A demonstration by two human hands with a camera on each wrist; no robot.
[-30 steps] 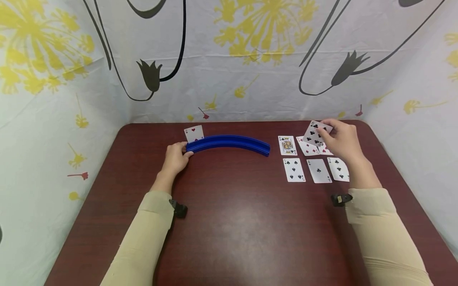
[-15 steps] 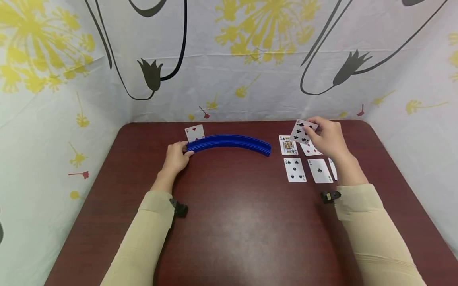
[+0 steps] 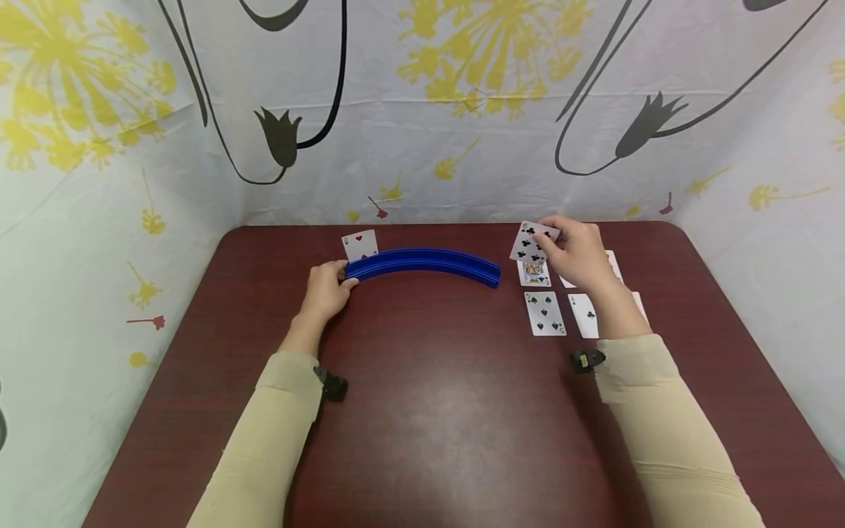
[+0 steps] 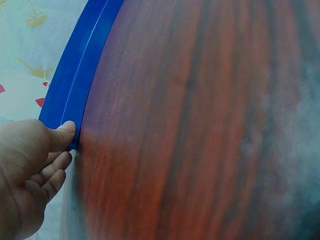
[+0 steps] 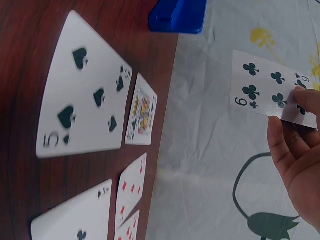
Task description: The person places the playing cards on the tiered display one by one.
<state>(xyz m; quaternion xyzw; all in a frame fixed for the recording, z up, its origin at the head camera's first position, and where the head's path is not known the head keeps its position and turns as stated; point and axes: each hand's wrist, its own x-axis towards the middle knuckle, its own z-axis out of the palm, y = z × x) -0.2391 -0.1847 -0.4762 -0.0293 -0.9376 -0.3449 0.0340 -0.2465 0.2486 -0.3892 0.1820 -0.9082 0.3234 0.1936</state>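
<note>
My left hand (image 3: 326,290) grips the left end of a curved blue playing card holder (image 3: 422,259), thumb on its front face in the left wrist view. One heart card (image 3: 359,244) stands in the holder near that end, its lower part hidden. My right hand (image 3: 579,253) pinches a six of clubs (image 3: 526,242) between thumb and fingers, raised above the table. In the head view this card overlaps the king of clubs (image 3: 533,275) lying below it. The five of spades (image 5: 92,95) and ace of clubs (image 3: 582,317) lie face up in the nearer row.
Diamond cards (image 5: 132,190) lie beside the king, partly hidden by my right hand in the head view. Another card (image 3: 639,306) shows past my right wrist. A patterned cloth (image 3: 462,176) hangs behind the far edge of the dark red table (image 3: 429,396).
My right hand has carried the six of clubs leftward, from over the diamond cards to over the king, toward the holder's right end. My left hand and the holder have stayed in place.
</note>
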